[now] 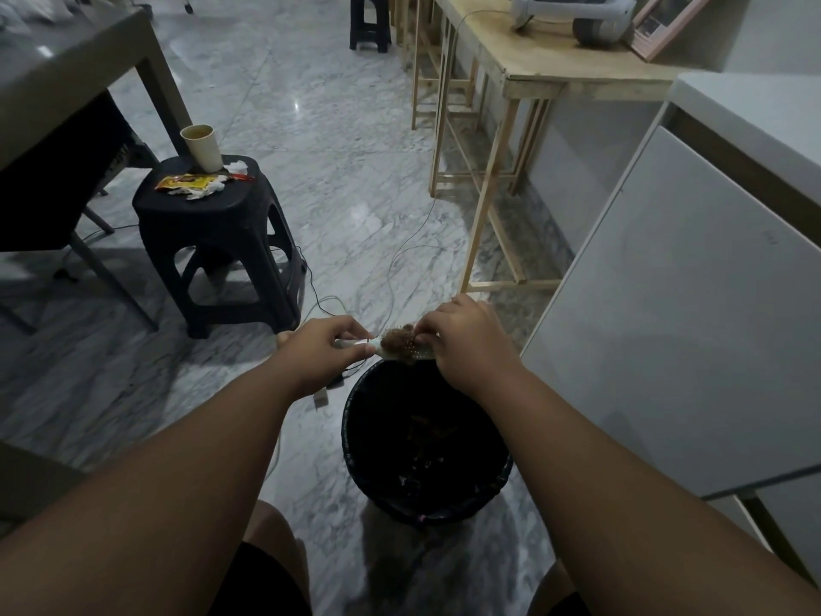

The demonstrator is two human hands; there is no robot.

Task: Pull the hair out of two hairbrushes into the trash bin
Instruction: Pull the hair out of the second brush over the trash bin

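left hand: clamped on the brush handle, fingers curled round it, held out over the floor just left of the bin
right hand: fingertips pinched together on the hair at the brush head
brush: pale, lay roughly level between both hands, head over the bin's far rim
hair: brown clump, sat on the bristles, touching the right fingertips
bin: black, lined with a dark bag, stood on the marble floor below the hands; some debris inside, too dark to tell what
second brush: could not tell where
stool: black, well left of the bin, carried a cup and wrappers
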